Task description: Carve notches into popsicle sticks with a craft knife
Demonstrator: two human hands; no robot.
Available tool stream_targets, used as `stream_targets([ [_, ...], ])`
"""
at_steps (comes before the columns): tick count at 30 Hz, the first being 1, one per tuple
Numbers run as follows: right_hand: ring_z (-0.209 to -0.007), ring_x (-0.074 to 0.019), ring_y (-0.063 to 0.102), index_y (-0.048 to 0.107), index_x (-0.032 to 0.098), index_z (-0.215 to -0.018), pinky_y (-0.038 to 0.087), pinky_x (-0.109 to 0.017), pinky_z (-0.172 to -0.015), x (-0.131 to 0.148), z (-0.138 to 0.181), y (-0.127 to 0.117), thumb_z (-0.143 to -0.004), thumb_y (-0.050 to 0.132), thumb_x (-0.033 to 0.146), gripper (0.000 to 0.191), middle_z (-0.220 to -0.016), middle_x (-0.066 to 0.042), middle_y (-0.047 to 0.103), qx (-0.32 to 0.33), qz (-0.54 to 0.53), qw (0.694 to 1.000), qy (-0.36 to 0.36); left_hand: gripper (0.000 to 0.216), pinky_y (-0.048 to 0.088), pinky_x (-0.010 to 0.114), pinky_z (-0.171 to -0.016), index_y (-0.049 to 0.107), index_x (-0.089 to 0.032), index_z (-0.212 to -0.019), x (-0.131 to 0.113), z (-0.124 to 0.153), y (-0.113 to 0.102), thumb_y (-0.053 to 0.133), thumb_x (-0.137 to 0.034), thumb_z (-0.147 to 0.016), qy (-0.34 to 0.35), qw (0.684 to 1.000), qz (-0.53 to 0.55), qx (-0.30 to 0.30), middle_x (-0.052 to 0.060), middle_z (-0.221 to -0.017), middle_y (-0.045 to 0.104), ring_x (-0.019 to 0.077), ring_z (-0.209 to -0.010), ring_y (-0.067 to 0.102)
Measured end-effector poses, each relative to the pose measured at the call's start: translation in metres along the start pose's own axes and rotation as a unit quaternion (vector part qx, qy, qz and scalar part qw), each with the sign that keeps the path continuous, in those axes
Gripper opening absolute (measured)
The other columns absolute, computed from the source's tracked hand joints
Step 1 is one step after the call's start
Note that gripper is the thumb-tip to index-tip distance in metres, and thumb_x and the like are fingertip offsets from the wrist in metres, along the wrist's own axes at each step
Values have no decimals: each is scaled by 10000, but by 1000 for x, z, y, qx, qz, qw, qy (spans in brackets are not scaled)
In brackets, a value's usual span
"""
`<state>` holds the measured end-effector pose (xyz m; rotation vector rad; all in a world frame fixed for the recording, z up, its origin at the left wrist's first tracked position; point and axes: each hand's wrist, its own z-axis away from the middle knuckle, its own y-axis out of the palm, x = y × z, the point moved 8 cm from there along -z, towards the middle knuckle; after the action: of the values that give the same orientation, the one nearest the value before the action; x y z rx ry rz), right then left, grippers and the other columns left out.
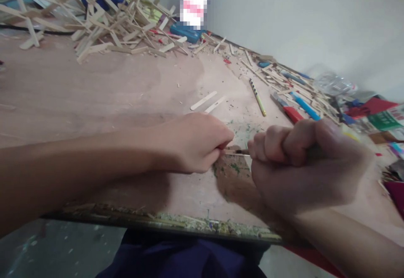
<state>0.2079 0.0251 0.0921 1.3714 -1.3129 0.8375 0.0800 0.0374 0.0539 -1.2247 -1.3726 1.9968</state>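
Observation:
My left hand (195, 143) rests on the wooden board (94, 101), its fingers pinched on one end of a thin wooden stick (236, 152). My right hand (303, 164) is a closed fist just to the right of it, gripping the stick's other end or a tool on it; what sits inside the fist is hidden. The two hands almost touch, with only a short bit of stick showing between them. Green specks lie on the board under them.
A big heap of wooden sticks (94, 17) fills the far left. Two loose flat sticks (208, 101), a striped pencil (258, 98), a red-handled cutter (288, 110) and a blue tool (304, 106) lie beyond the hands. Clutter lines the wall (299, 17) at right.

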Motion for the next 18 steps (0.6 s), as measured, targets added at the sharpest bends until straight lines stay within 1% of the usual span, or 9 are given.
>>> stream_targets([
  [1,-398,-66,149,309,239,-511,195,-290,-401,1,-1,-3,-706,838,228,564,-474,87,84,-4,-11,1000,-10,272,443,359,-814,576,-252,-835,0,0,0,733,-104,-1001,1,1000,0,-1,29,-886,761,236,-869,671],
  [3,-414,-79,142,288,254,-552,124,-285,-389,-1,-1,-8,-806,811,310,584,-509,82,101,-18,-22,999,-16,322,421,356,-787,547,-252,-802,1,0,0,738,-116,-1023,-3,1000,5,-1,24,-849,732,225,-832,641],
  [4,-422,-82,146,305,255,-559,127,-281,-391,-3,-1,-9,-839,787,311,560,-515,79,121,-21,-27,999,-14,332,413,353,-777,544,-250,-791,1,0,-1,739,-106,-1019,-6,1000,15,-2,20,-837,723,220,-820,634],
  [5,-415,-85,175,349,255,-534,200,-283,-397,-6,0,-8,-828,782,287,524,-493,79,133,-12,-29,1000,-4,327,408,350,-773,554,-247,-786,2,0,-1,739,-86,-1002,-11,1000,28,-2,16,-830,720,217,-817,636],
  [7,-407,-90,202,389,255,-509,286,-296,-417,-10,1,-7,-831,783,279,509,-467,76,149,0,-32,999,8,315,404,348,-772,573,-243,-780,3,0,-2,742,-62,-974,-18,999,47,-2,11,-815,716,215,-816,644],
  [10,-432,-100,174,332,275,-562,200,-298,-391,-10,3,-10,-893,812,381,593,-515,79,151,-10,-46,999,-5,336,396,351,-757,552,-244,-755,2,1,-2,727,-67,-981,-21,999,48,-1,6,-785,695,209,-786,636],
  [13,-424,-100,207,374,280,-542,285,-320,-406,-15,3,-8,-876,864,392,604,-492,78,211,10,-47,999,9,313,400,349,-752,563,-240,-764,2,1,-2,708,-57,-972,-19,999,41,-5,4,-800,701,204,-785,636],
  [16,-446,-102,165,331,291,-598,193,-307,-399,-16,4,-10,-948,812,427,610,-530,89,165,-13,-61,998,-11,311,410,347,-755,567,-238,-774,3,2,-1,712,-81,-1000,-18,999,38,-16,7,-805,700,206,-791,634],
  [18,-458,-103,214,351,288,-585,243,-309,-428,-17,6,-6,-926,848,395,613,-532,91,163,-19,-60,998,-19,296,419,344,-758,584,-233,-779,4,2,0,704,-71,-995,-13,999,39,-18,8,-819,717,204,-796,644],
])
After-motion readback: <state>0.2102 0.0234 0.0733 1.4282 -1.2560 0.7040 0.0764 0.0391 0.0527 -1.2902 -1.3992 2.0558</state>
